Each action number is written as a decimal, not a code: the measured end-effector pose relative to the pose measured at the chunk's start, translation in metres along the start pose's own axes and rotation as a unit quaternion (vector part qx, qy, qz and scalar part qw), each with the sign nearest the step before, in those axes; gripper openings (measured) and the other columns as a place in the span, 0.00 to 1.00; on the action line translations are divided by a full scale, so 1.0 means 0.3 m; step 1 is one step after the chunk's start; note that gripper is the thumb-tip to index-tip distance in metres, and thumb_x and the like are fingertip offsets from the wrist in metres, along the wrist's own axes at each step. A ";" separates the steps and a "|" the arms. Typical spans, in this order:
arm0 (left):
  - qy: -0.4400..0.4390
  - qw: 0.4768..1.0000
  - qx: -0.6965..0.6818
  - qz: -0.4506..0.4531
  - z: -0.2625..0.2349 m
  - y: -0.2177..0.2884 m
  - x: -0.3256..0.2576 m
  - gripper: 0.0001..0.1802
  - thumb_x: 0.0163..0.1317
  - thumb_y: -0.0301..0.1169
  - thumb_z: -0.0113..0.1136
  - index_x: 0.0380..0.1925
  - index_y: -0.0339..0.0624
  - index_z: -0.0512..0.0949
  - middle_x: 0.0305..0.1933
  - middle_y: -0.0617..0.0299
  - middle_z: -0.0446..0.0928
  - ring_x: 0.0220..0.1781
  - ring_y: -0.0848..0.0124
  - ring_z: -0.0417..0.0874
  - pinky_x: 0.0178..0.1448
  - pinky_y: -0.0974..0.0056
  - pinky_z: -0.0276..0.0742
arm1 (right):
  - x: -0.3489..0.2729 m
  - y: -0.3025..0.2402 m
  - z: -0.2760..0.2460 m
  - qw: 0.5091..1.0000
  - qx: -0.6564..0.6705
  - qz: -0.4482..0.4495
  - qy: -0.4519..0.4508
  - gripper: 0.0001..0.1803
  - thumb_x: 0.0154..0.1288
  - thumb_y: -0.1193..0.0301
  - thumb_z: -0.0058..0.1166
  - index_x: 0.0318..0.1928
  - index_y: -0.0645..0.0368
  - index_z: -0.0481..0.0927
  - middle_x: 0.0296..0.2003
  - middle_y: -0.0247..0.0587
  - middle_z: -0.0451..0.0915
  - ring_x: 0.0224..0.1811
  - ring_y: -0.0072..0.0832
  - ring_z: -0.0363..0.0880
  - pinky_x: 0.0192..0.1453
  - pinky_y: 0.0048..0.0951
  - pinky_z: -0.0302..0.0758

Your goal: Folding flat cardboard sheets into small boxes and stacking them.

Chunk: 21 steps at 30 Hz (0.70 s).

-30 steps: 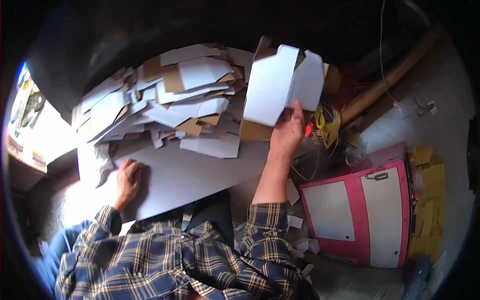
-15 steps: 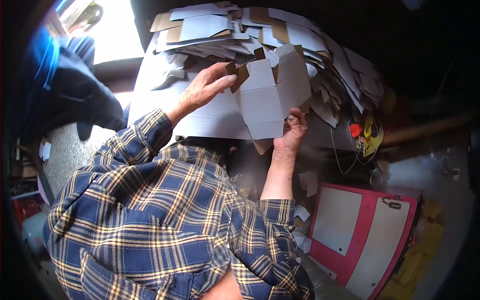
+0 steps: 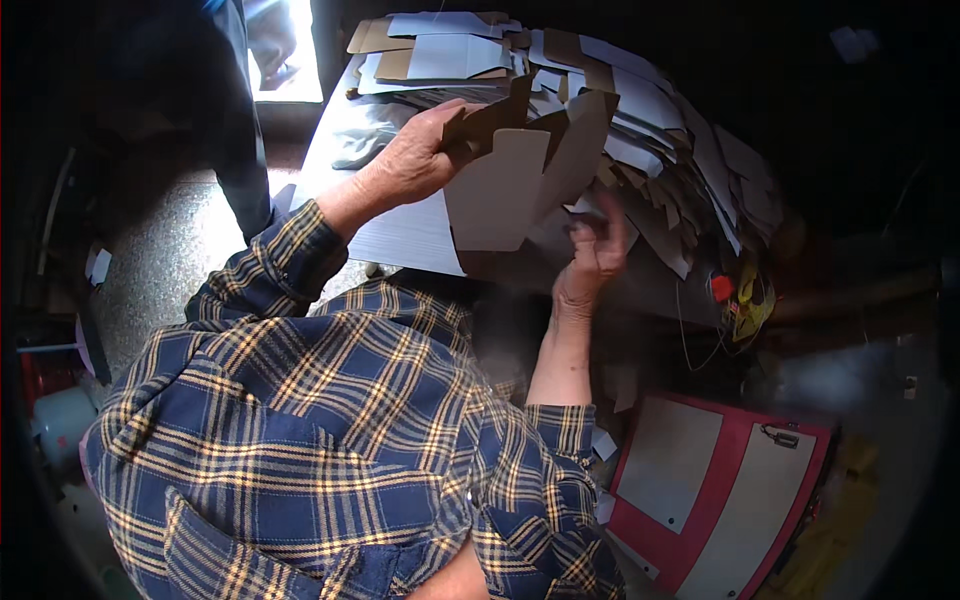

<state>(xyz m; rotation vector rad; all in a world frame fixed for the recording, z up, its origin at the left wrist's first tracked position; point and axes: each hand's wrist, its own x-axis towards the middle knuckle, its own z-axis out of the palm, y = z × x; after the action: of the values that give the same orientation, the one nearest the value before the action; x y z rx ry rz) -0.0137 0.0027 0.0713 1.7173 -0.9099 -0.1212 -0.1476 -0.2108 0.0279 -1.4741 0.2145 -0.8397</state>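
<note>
A carton (image 3: pixel 497 195), partly folded, white on one face and brown on the other, is held up over the near part of the table (image 3: pixel 405 238). My left hand (image 3: pixel 425 150) is closed on its upper left edge, by the brown flaps; some of its fingertips are hidden behind the board. On the other side, my right hand (image 3: pixel 596 245) is just off the carton's lower right, smeared by motion. One of its fingers points up, apart from the others, and nothing shows in it.
Flat white and brown carton blanks (image 3: pixel 455 58) lie in a broad pile across the far side and right of the table. A crumpled clear bag (image 3: pixel 365 135) rests at left. Another person's dark trouser leg (image 3: pixel 238 130) stands beyond. Below right is a pink and white cabinet (image 3: pixel 690 530).
My right hand has let go of the carton's lower right edge and moved off a little. The carton has tilted and its flaps have shifted, while my left hand has taken hold of the left side.
</note>
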 end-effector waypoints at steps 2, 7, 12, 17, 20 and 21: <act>0.050 0.990 0.060 0.121 0.022 0.018 -0.004 0.20 0.63 0.26 0.55 0.56 0.38 0.71 0.49 0.52 0.75 0.50 0.58 0.77 0.55 0.60 0.73 | 0.023 -0.151 0.063 0.984 -0.098 -0.116 -0.088 0.33 0.52 0.70 0.60 0.62 0.61 0.69 0.52 0.41 0.77 0.42 0.26 0.76 0.42 0.23 0.75; 0.014 0.985 0.045 0.167 0.044 0.094 -0.006 0.26 0.58 0.16 0.54 0.58 0.35 0.68 0.49 0.48 0.73 0.50 0.51 0.77 0.52 0.58 0.76 | 0.076 -0.334 0.169 0.851 -0.394 -0.266 -0.222 0.35 0.48 0.59 0.68 0.58 0.54 0.73 0.49 0.45 0.80 0.44 0.40 0.80 0.44 0.35 0.76; 0.036 0.977 0.114 0.179 0.038 0.108 -0.002 0.25 0.59 0.16 0.51 0.59 0.37 0.67 0.50 0.48 0.73 0.51 0.50 0.77 0.53 0.57 0.76 | 0.071 -0.330 0.138 0.782 -0.517 -0.286 -0.198 0.24 0.48 0.55 0.67 0.43 0.54 0.79 0.32 0.38 0.81 0.35 0.37 0.80 0.39 0.36 0.74; 0.124 0.966 0.169 0.150 0.030 0.072 0.011 0.27 0.58 0.18 0.51 0.60 0.42 0.68 0.52 0.48 0.73 0.51 0.49 0.78 0.53 0.57 0.76 | 0.035 -0.282 0.143 0.776 -0.456 -0.374 -0.225 0.15 0.50 0.57 0.65 0.27 0.54 0.78 0.23 0.35 0.75 0.28 0.36 0.74 0.35 0.37 0.70; 0.150 0.957 0.206 0.141 0.012 0.070 -0.004 0.29 0.58 0.18 0.53 0.61 0.46 0.68 0.54 0.51 0.73 0.51 0.50 0.79 0.53 0.57 0.78 | 0.007 -0.264 0.161 0.778 -0.442 -0.370 -0.251 0.13 0.49 0.61 0.66 0.26 0.54 0.78 0.23 0.34 0.75 0.28 0.34 0.74 0.35 0.36 0.70; 0.131 0.954 0.230 0.139 0.008 0.079 -0.003 0.28 0.57 0.19 0.53 0.60 0.45 0.68 0.55 0.52 0.72 0.52 0.51 0.78 0.54 0.57 0.78 | 0.000 -0.258 0.163 0.772 -0.447 -0.372 -0.258 0.13 0.48 0.61 0.66 0.26 0.54 0.78 0.23 0.33 0.75 0.28 0.34 0.74 0.35 0.36 0.71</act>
<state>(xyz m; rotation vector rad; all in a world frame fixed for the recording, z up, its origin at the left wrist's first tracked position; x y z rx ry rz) -0.0277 -0.0003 0.0904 1.9460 -1.0200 0.5326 -0.1459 -0.1631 0.1061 -2.7339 -0.5096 -0.9428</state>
